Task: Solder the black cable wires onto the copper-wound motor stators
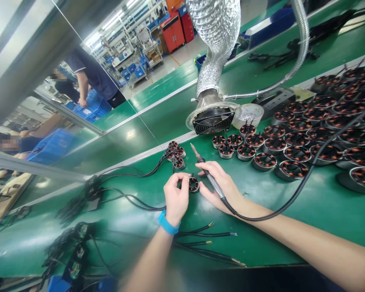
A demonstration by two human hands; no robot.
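Note:
A small round motor stator [194,185] with copper windings lies on the green bench between my hands. My left hand [175,197], with a blue wristband, pinches its left side with curled fingers. My right hand [219,185] touches the stator's right side and carries a soldering iron [206,171] across the palm, tip pointing up and away, its black cable [292,194] looping off to the right.
Three wired stators [176,155] sit just beyond my hands. Several more stators [292,142] crowd the right of the bench. A fume extractor fan [213,121] on a foil duct stands behind. Loose black wires [207,239] lie near me. People work at the far left.

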